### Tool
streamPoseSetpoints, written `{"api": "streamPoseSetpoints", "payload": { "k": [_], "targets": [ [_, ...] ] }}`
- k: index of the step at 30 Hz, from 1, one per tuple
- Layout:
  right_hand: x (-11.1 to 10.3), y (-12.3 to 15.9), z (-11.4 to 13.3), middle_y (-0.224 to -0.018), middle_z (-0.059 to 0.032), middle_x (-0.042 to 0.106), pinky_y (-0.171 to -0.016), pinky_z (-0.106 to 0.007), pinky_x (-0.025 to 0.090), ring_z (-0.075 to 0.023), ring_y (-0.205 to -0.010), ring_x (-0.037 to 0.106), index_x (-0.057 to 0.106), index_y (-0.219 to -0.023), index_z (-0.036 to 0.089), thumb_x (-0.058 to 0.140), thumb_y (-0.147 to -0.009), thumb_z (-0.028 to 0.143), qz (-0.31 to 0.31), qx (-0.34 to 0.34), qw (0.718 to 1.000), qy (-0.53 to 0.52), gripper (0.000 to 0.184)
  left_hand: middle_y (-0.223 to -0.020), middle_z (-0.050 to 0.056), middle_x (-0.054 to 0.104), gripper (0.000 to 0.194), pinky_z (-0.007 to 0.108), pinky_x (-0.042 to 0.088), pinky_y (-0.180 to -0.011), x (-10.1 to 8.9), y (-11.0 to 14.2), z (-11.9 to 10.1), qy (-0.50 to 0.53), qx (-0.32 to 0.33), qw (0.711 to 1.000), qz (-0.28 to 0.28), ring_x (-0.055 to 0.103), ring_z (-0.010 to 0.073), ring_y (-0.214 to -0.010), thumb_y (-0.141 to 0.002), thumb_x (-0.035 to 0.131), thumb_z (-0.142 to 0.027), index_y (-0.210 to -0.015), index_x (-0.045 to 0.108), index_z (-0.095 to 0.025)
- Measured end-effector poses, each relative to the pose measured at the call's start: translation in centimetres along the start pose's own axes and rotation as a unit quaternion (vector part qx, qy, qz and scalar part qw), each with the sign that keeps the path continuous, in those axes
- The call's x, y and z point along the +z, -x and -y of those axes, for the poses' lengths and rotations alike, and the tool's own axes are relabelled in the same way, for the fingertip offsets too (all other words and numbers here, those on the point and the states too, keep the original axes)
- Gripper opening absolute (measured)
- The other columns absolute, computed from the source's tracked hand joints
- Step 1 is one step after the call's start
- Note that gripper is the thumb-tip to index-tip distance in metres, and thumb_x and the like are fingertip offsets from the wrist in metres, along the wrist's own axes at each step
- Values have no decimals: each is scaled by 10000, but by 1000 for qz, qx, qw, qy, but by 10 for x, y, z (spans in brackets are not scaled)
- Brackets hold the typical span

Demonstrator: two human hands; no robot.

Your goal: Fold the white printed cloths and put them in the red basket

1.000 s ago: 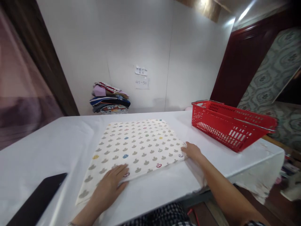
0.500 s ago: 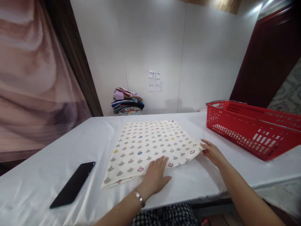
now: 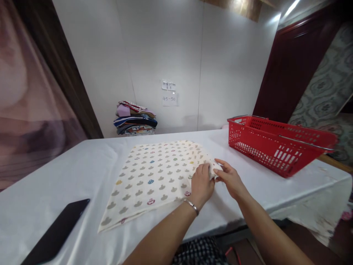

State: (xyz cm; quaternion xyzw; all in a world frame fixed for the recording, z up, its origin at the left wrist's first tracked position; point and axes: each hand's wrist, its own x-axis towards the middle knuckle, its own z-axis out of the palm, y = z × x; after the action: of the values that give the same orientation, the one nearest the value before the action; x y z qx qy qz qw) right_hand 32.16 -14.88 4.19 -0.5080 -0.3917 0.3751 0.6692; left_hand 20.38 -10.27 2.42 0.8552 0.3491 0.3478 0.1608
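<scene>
A cream cloth (image 3: 157, 176) printed with grey, red, blue and yellow mushroom shapes lies folded in layers on the white-covered table (image 3: 231, 217). My left hand (image 3: 202, 182), with a metal bracelet at the wrist, is closed on the cloth's near right corner. Close beside it, my right hand (image 3: 230, 178) pinches the same corner between thumb and fingers. The corner is lifted a little and bunched between both hands. Part of it is hidden behind my left fingers. The rest of the cloth lies flat.
A red plastic basket (image 3: 259, 147) with metal handles stands on the right of the table. A black phone (image 3: 57, 232) lies at the near left. Several folded fabrics (image 3: 135, 119) are stacked by the back wall, left of paper notes (image 3: 169, 98).
My left hand has gone from lying flat on the cloth to gripping its right corner. My right hand has brought that corner up and inward. The view has turned slightly right.
</scene>
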Motion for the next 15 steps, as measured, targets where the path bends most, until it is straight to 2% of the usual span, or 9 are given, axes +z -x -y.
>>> {"api": "streamPoseSetpoints", "payload": {
  "k": [4,6,8,9,11,13,15],
  "targets": [
    [8,10,0,-889,-6,612,-510,-225,417,-103,-608,489,593,-1123,225,709,-684,361,7,-31,999,20,474,-1076,62,566,410,334,446,-845,-18,0,0,1,37,999,28,513,202,-1022,-741,468,-60,-1123,470,-211],
    [8,13,-2,-836,3,600,-507,-230,398,-90,-555,458,581,-1159,240,646,-755,398,15,-47,999,16,439,-1030,42,581,351,306,451,-798,-29,2,1,-1,48,998,45,533,181,-965,-750,441,-53,-1051,508,-221],
    [5,14,-8,-812,-9,595,-511,-237,399,-113,-589,496,548,-1209,243,539,-834,429,22,-73,997,17,419,-987,26,589,298,285,448,-765,-42,4,2,13,51,998,46,545,163,-918,-779,421,-64,-1001,534,-226],
    [3,13,-12,-850,-26,602,-530,-245,417,-135,-656,535,524,-1237,241,505,-852,428,22,-91,995,30,428,-974,22,592,281,278,445,-759,-50,6,2,28,51,998,38,548,156,-907,-799,412,-75,-997,542,-226],
    [-2,11,-23,-1074,-77,591,-633,-281,471,-194,-895,571,441,-1314,252,516,-840,402,18,-130,986,101,503,-954,18,595,249,269,440,-757,-68,10,1,69,48,996,17,553,146,-890,-842,402,-113,-1007,550,-226],
    [-5,4,-35,-1353,-99,435,-815,-351,475,-241,-1169,464,303,-1401,276,555,-804,365,15,-163,964,210,654,-907,11,596,204,256,437,-736,-89,15,-1,103,46,994,8,555,133,-839,-875,398,-158,-983,559,-222],
    [-7,-6,-45,-1486,-81,252,-970,-415,395,-249,-1326,290,163,-1451,282,557,-789,344,18,-184,933,309,774,-837,-2,588,167,238,431,-686,-109,22,-6,119,40,992,10,546,118,-763,-894,401,-200,-920,565,-216]
  ]
}}
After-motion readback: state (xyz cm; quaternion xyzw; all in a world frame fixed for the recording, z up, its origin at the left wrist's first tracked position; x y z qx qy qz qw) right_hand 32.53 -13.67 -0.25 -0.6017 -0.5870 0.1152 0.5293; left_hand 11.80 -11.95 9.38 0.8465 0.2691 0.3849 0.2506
